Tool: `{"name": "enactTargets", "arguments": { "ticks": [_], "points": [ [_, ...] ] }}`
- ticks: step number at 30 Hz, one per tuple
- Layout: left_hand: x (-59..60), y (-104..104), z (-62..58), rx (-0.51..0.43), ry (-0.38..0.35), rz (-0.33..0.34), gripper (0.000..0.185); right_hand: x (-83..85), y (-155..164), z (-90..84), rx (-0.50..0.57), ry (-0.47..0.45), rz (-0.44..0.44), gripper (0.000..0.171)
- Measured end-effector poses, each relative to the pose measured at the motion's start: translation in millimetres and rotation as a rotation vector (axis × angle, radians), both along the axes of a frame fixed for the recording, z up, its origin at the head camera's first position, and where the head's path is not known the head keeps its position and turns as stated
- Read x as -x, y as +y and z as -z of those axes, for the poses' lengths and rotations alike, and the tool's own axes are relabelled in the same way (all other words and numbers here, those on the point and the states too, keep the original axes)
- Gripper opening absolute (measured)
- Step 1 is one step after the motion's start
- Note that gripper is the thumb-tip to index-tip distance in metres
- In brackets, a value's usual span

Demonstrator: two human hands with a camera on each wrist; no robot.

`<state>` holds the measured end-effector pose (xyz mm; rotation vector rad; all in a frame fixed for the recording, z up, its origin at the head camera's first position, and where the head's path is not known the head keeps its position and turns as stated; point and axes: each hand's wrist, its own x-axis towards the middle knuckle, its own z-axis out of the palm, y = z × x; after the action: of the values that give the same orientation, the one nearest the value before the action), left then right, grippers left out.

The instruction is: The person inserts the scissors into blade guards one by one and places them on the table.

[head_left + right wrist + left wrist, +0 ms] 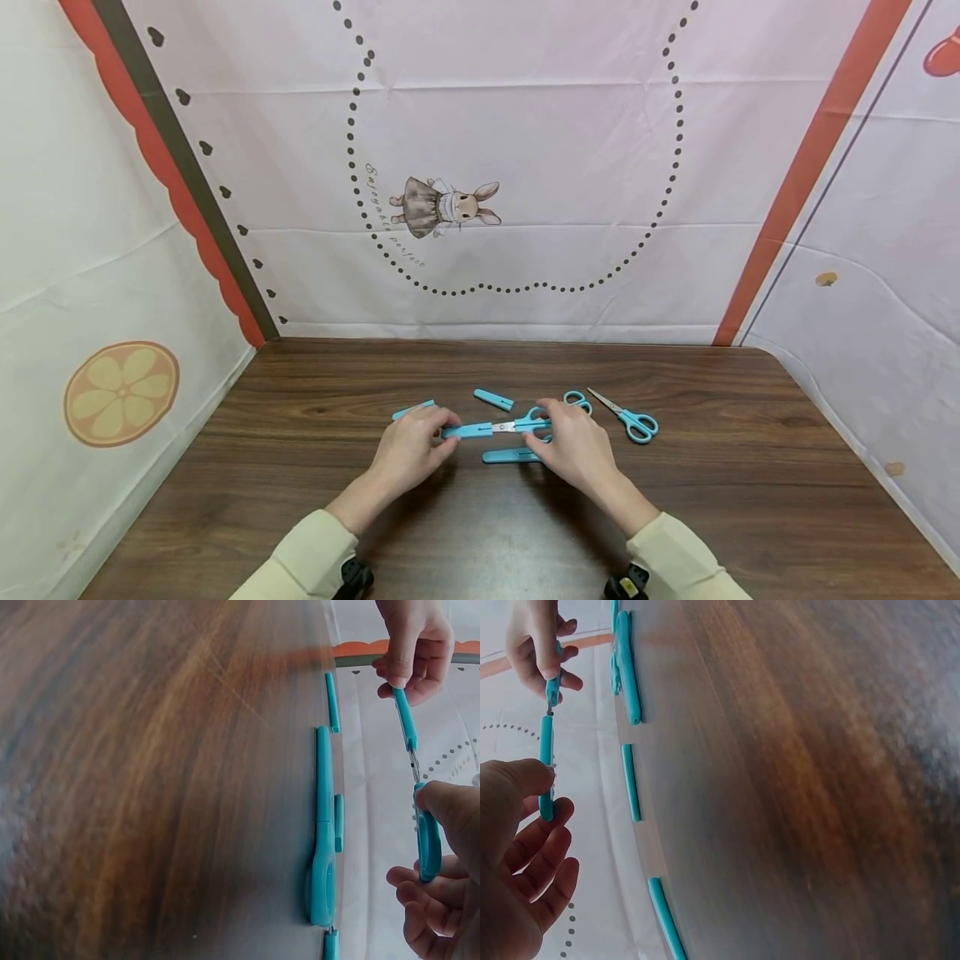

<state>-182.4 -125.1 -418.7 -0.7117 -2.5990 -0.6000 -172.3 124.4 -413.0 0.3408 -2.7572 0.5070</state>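
My left hand (442, 432) pinches a blue blade cap (467, 431) just above the dark wooden table (480, 533). My right hand (542, 423) grips the blue handles of the small scissors (525, 425) that this cap sits on. A short stretch of bare metal blade (504, 427) shows between cap and handle. In the left wrist view the cap (546, 765) lies between thumb and fingers. The right wrist view shows the handle (428, 844) in my curled fingers and the cap (405, 716) in the other hand.
A capped blue pair of scissors (510, 456) lies on the table just under my hands. Two loose caps (493, 400) (412, 409) lie behind them. An uncapped pair (630, 419) and another blue handle (577, 402) lie to the right. Printed cloth walls surround the table.
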Motion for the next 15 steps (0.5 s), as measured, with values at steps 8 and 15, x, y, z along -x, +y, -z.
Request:
{"name": "enactTargets", "arguments": {
  "ticks": [8,15],
  "points": [
    [0.0,1.0,0.2,-0.006,0.004,0.007,0.011,-0.2,-1.9,0.7,-0.009,0.021,-0.007,0.049],
    [-0.5,3.7,-0.2,-0.019,0.012,0.009,0.013,-0.5,-3.1,2.0,-0.022,0.038,-0.006,0.049]
  ]
}}
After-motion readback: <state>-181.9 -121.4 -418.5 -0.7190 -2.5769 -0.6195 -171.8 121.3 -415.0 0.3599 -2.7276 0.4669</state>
